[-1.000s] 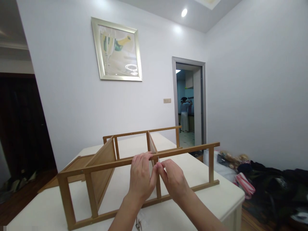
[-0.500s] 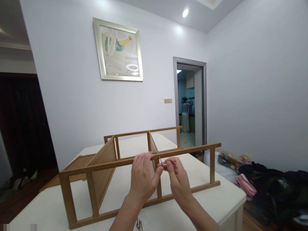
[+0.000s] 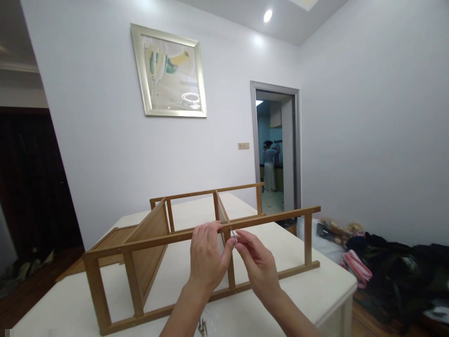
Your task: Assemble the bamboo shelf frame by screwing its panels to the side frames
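A wooden shelf frame (image 3: 168, 239) lies on its side across a white table (image 3: 273, 304). My left hand (image 3: 207, 252) is wrapped over the frame's near upper rail beside the middle crosspiece, its thumb reaching toward the key. Between the fingertips of my right hand (image 3: 257, 262) is a small metal hex key (image 3: 234, 232), its far end at the joint of rail and crosspiece. Whether the tip sits in a screw head is too small to tell. Several screws (image 3: 202, 326) lie on the table below my left forearm.
A loose wooden panel (image 3: 115, 238) rests at the table's left end. Dark clothes and bags (image 3: 396, 271) are heaped at the right, with a red-and-white striped item (image 3: 356, 267) among them. Beyond the doorway (image 3: 297, 154) stands a person (image 3: 269, 164).
My right hand has swung slightly left, and the hex key has turned with it, its outer end now close to my left thumb. My left hand keeps its place on the rail.
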Available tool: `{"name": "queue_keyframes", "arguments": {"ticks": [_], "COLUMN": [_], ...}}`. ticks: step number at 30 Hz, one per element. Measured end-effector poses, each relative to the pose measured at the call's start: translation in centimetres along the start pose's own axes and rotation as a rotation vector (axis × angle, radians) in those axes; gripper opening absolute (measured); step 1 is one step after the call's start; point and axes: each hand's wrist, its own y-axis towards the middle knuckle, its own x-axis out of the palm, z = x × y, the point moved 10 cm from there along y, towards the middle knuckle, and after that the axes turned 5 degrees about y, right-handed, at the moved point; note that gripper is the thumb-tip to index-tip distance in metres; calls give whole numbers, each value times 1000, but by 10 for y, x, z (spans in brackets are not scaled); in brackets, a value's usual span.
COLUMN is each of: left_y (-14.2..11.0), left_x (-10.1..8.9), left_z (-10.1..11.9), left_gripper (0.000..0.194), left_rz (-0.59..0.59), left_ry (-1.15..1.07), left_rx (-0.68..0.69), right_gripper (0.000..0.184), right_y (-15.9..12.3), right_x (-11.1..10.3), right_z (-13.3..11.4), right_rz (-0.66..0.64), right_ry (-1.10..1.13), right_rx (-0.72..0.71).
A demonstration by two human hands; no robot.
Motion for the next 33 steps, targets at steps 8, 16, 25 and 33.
{"name": "queue_keyframes", "arguments": {"ticks": [8, 16, 25, 33], "left_y": [2, 1, 0, -2], "left_x": [-1, -1, 0, 2], "left_z": [1, 1, 1, -2], "left_gripper": [22, 22, 25, 26], "left_rz": [12, 24, -51, -50], "left_ry": [9, 6, -41, -54], "left_rx": [8, 11, 43, 15], "right_gripper": [27, 24, 7, 17], "right_y": [0, 0, 5, 12], "right_x": [8, 6, 8, 8], "right_z": [-32, -43, -47, -40], "right_rz": [-111, -72, -17, 7], "right_ry": [-264, -358, -372, -359], "right_rx": [-359, -479, -434, -229]}}
